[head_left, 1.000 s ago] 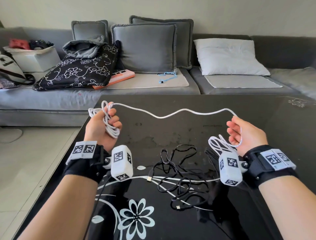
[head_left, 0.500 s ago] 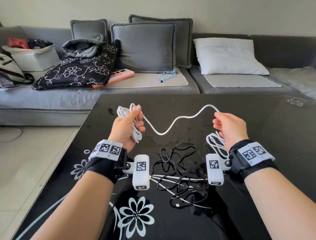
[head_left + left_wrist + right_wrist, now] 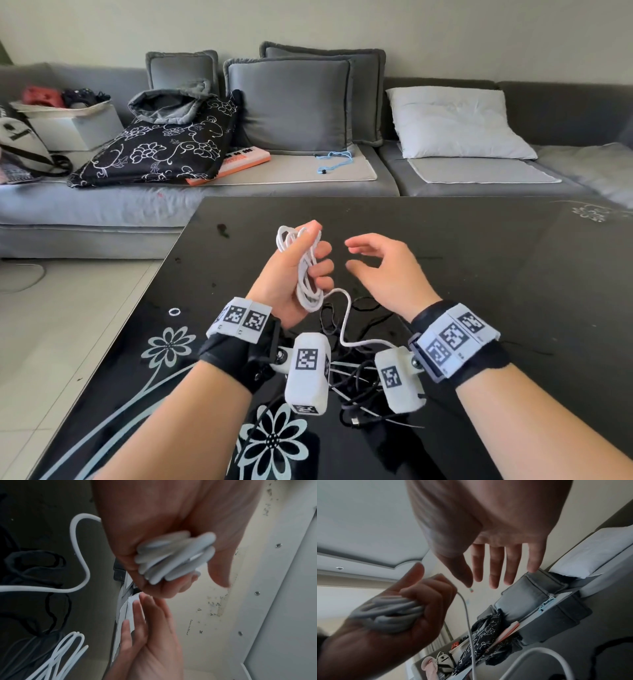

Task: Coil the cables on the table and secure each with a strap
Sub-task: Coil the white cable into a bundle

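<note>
L hand (image 3: 168, 524) grips white cable (image 3: 175, 557) coil; R hand (image 3: 150, 642) open just below; black cable (image 3: 34, 566) on table (image 3: 96, 615).

Blk glass table (image 3: 479, 260) w/ blk cable tangle (image 3: 356, 380)

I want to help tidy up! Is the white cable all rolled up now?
Not fully. The left hand grips most of the white cable in loops, but a loose tail hangs toward the table.
</note>
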Motion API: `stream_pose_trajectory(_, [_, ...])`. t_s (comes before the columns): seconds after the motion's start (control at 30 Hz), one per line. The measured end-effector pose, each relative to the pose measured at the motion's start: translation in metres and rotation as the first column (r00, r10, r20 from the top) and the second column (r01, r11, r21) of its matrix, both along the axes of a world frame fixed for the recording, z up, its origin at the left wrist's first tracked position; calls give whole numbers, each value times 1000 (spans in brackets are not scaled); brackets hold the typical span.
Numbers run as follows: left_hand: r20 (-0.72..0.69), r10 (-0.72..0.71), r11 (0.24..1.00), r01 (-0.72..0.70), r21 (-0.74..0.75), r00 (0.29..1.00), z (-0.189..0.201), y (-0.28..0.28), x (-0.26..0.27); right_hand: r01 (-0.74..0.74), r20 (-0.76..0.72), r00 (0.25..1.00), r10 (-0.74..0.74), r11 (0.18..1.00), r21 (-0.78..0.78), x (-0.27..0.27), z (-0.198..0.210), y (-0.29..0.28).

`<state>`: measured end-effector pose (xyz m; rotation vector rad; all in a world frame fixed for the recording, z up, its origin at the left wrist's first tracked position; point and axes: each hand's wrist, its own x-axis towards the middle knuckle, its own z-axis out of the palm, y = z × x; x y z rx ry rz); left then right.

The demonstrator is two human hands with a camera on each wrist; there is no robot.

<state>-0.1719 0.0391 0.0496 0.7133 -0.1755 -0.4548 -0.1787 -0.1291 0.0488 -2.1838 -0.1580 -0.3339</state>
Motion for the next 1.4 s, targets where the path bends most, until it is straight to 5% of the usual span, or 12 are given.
stream_pose_trajectory(0.37, [25, -180, 983, 179, 34, 983, 10, -11, -15, -253, -92, 964, 249, 967, -41, -1, -8, 13])
stream_pose_trajectory(0.5, [56, -257, 965, 254, 62, 965, 14, -11, -16, -112, -4, 994, 112, 993, 40, 4, -7, 9])
stream_pose_trajectory(0.63, [86, -155, 982, 143, 126, 984, 18, -3, -11, -65, 66, 997, 49, 963, 262, 2, 1, 4])
stream_pose_trajectory(0.77, [69, -92, 969, 73, 235, 993, 10, -1, -7, -1, 171, 984, -49, 960, 281, 4, 5, 3])
stream_pose_trajectory(1.03, [35, -187, 874, 150, 462, 982, -3, -2, -6, -77, 189, 982, 2, 917, 390, -4, 17, 6])
stream_pose_trajectory(1.4, [119, -147, 820, 53, 569, 982, -3, 0, -7, -75, 211, 976, 47, 990, 123, -2, 11, 7])
